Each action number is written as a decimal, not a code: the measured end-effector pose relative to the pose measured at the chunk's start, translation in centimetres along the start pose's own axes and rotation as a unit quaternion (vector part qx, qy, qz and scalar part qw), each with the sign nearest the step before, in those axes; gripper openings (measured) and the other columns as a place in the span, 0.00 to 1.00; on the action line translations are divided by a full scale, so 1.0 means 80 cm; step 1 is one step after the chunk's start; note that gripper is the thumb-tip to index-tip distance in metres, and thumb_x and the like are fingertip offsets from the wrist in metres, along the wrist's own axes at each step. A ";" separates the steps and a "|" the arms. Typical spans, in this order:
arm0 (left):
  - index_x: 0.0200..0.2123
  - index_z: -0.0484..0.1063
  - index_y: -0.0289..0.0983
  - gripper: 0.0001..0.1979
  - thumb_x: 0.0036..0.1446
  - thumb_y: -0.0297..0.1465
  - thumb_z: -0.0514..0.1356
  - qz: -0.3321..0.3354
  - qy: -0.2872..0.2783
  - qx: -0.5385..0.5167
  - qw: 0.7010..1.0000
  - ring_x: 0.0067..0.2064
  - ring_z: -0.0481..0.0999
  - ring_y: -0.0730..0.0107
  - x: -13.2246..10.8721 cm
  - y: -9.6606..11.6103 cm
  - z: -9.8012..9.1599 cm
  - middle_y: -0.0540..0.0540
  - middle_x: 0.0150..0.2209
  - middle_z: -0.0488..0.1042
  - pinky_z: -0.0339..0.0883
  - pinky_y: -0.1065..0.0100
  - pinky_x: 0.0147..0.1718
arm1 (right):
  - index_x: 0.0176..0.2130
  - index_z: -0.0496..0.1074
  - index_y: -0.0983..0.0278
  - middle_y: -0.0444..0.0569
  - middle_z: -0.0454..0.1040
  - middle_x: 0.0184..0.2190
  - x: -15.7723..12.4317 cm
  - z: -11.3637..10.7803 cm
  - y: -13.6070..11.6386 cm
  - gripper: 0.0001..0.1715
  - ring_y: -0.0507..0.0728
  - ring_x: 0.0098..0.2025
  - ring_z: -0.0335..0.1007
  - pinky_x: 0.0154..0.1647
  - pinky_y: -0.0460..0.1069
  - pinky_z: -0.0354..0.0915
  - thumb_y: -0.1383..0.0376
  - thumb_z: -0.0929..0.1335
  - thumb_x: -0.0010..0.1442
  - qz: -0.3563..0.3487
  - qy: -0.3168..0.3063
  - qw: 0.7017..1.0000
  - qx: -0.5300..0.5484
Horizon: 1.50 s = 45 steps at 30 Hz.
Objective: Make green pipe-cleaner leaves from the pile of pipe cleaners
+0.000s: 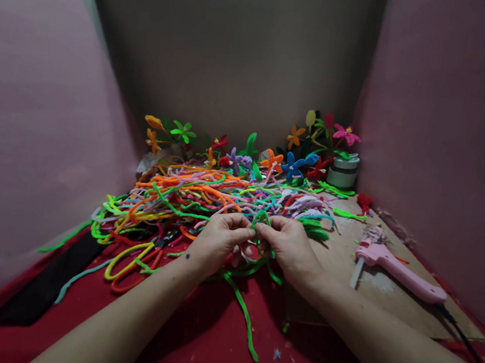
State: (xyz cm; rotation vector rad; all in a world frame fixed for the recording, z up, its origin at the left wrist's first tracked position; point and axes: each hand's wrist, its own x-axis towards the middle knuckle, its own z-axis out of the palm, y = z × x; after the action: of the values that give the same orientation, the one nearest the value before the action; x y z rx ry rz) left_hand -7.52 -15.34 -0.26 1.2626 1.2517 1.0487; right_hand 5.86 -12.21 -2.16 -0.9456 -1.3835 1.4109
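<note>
Both hands meet over the red cloth, pinching a green pipe cleaner (261, 216) that loops up between the fingertips. My left hand (226, 238) is closed on it from the left, thumb against forefinger. From the right, my right hand (284, 242) grips the same piece, its fingertips nearly touching the left ones. Part of the held piece is hidden behind the fingers. Below the hands, a loose green pipe cleaner (245, 316) trails toward me on the cloth. Just behind them lies a big tangled heap of coloured pipe cleaners (196, 190).
On a brown board (325, 299) at right rests a pink glue gun (404, 274), its cord running off right. Finished pipe cleaner flowers (293, 165) stand along the back beside a pale round container (343, 171). A black strip (48, 281) lies left on the red cloth (203, 343). Pink walls flank both sides.
</note>
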 end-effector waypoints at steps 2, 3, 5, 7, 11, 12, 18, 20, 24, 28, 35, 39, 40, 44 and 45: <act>0.24 0.65 0.34 0.07 0.47 0.31 0.60 0.008 0.025 -0.002 1.000 0.11 0.61 0.79 -0.001 0.000 0.004 0.53 0.14 0.69 0.54 0.77 0.10 | 0.18 0.63 0.66 0.40 0.62 0.12 0.000 0.000 0.000 0.11 0.47 0.15 0.56 0.16 0.44 0.51 0.64 0.67 0.46 0.006 -0.002 1.000 -0.004; 0.24 0.65 0.34 0.07 0.47 0.31 0.59 0.009 0.037 -0.002 0.999 0.11 0.61 0.79 -0.001 0.000 0.005 0.53 0.13 0.68 0.54 0.77 0.10 | 0.18 0.63 0.66 0.41 0.63 0.12 0.000 0.000 -0.001 0.10 0.48 0.15 0.56 0.16 0.44 0.51 0.65 0.66 0.45 0.010 -0.006 1.000 0.001; 0.24 0.65 0.34 0.06 0.47 0.31 0.59 0.015 0.055 -0.004 0.998 0.12 0.61 0.79 -0.001 0.000 0.007 0.53 0.13 0.68 0.55 0.77 0.11 | 0.17 0.63 0.66 0.42 0.64 0.12 -0.002 0.000 -0.004 0.08 0.48 0.15 0.58 0.16 0.44 0.52 0.67 0.66 0.44 0.021 -0.016 1.000 0.016; 0.24 0.65 0.34 0.06 0.47 0.31 0.60 0.024 0.065 -0.005 0.998 0.12 0.62 0.79 -0.001 -0.002 0.008 0.53 0.13 0.68 0.56 0.77 0.12 | 0.18 0.63 0.66 0.41 0.64 0.12 -0.003 0.001 -0.009 0.07 0.49 0.15 0.58 0.16 0.44 0.53 0.68 0.66 0.43 0.032 -0.021 0.999 0.026; 0.25 0.66 0.34 0.06 0.47 0.31 0.59 0.030 0.066 0.002 0.997 0.13 0.62 0.79 0.000 -0.005 0.008 0.53 0.13 0.68 0.56 0.77 0.13 | 0.18 0.64 0.67 0.41 0.63 0.12 -0.004 0.001 -0.015 0.06 0.48 0.14 0.56 0.15 0.44 0.51 0.68 0.66 0.41 0.052 -0.037 0.998 0.023; 0.25 0.66 0.34 0.06 0.47 0.31 0.59 0.031 0.065 0.008 0.997 0.13 0.63 0.79 0.000 -0.005 0.007 0.53 0.13 0.68 0.56 0.77 0.13 | 0.18 0.65 0.67 0.41 0.64 0.12 -0.003 0.000 -0.015 0.05 0.48 0.14 0.56 0.15 0.44 0.51 0.68 0.66 0.41 0.054 -0.044 0.997 0.019; 0.22 0.65 0.33 0.08 0.47 0.31 0.59 0.040 0.083 0.020 0.996 0.14 0.63 0.79 0.002 0.002 -0.001 0.52 0.14 0.69 0.58 0.76 0.13 | 0.21 0.69 0.68 0.41 0.67 0.16 0.005 -0.012 -0.018 0.07 0.46 0.18 0.57 0.18 0.43 0.51 0.65 0.68 0.44 0.015 -0.066 0.998 -0.018; 0.23 0.65 0.33 0.07 0.46 0.31 0.60 0.034 0.079 0.019 0.996 0.13 0.63 0.78 0.003 0.005 -0.004 0.51 0.15 0.70 0.58 0.76 0.12 | 0.18 0.69 0.68 0.39 0.63 0.12 0.006 -0.017 -0.021 0.09 0.45 0.15 0.53 0.15 0.43 0.48 0.65 0.70 0.43 0.040 -0.106 0.992 -0.054; 0.24 0.64 0.34 0.07 0.47 0.31 0.59 0.049 0.070 0.023 0.996 0.13 0.66 0.75 0.002 0.008 -0.005 0.51 0.15 0.71 0.62 0.73 0.13 | 0.19 0.67 0.67 0.43 0.68 0.13 0.007 -0.019 -0.024 0.11 0.48 0.13 0.60 0.14 0.44 0.56 0.63 0.70 0.45 0.102 -0.148 0.982 0.059; 0.24 0.63 0.34 0.05 0.46 0.28 0.58 0.062 0.078 0.011 0.995 0.16 0.70 0.73 0.000 0.010 0.002 0.52 0.16 0.71 0.66 0.73 0.15 | 0.24 0.67 0.67 0.46 0.73 0.20 0.006 -0.015 -0.021 0.11 0.51 0.19 0.69 0.23 0.47 0.67 0.64 0.72 0.44 0.035 -0.086 0.976 0.196; 0.23 0.61 0.35 0.05 0.47 0.26 0.57 0.047 0.081 0.009 0.996 0.15 0.70 0.74 -0.004 0.013 0.010 0.53 0.15 0.70 0.65 0.74 0.14 | 0.24 0.67 0.68 0.44 0.72 0.18 -0.001 -0.009 -0.022 0.11 0.49 0.19 0.68 0.20 0.44 0.67 0.63 0.71 0.47 -0.035 -0.015 0.992 0.120; 0.22 0.60 0.35 0.07 0.47 0.26 0.57 0.034 0.093 0.027 0.995 0.13 0.68 0.75 -0.006 0.014 0.011 0.54 0.13 0.69 0.62 0.75 0.12 | 0.24 0.67 0.68 0.43 0.71 0.18 -0.002 -0.009 -0.023 0.10 0.48 0.19 0.68 0.20 0.43 0.66 0.64 0.70 0.48 -0.052 -0.001 0.995 0.082; 0.22 0.61 0.35 0.06 0.47 0.26 0.57 0.030 0.097 0.035 0.994 0.13 0.67 0.75 -0.006 0.014 0.011 0.54 0.13 0.68 0.62 0.75 0.11 | 0.24 0.67 0.68 0.43 0.71 0.18 -0.002 -0.008 -0.022 0.10 0.48 0.19 0.68 0.20 0.43 0.66 0.64 0.70 0.48 -0.049 -0.004 0.996 0.078; 0.21 0.62 0.35 0.07 0.48 0.28 0.58 0.023 0.113 0.068 0.991 0.10 0.64 0.76 -0.007 0.014 0.012 0.54 0.12 0.68 0.58 0.76 0.08 | 0.24 0.68 0.68 0.43 0.71 0.18 -0.002 -0.007 -0.018 0.10 0.49 0.20 0.68 0.23 0.44 0.66 0.63 0.70 0.47 -0.040 -0.007 0.997 0.067; 0.22 0.62 0.35 0.07 0.48 0.28 0.58 0.022 0.117 0.072 0.990 0.10 0.64 0.76 -0.007 0.013 0.012 0.54 0.12 0.68 0.57 0.76 0.08 | 0.25 0.68 0.68 0.43 0.71 0.18 -0.002 -0.006 -0.016 0.10 0.49 0.20 0.68 0.23 0.45 0.66 0.63 0.70 0.47 -0.034 -0.013 0.997 0.069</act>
State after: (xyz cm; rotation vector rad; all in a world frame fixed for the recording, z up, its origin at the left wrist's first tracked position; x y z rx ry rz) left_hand -6.47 -15.94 0.72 1.3089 1.5051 1.1821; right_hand 6.51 -12.25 -0.95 -0.7876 -1.3071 1.4513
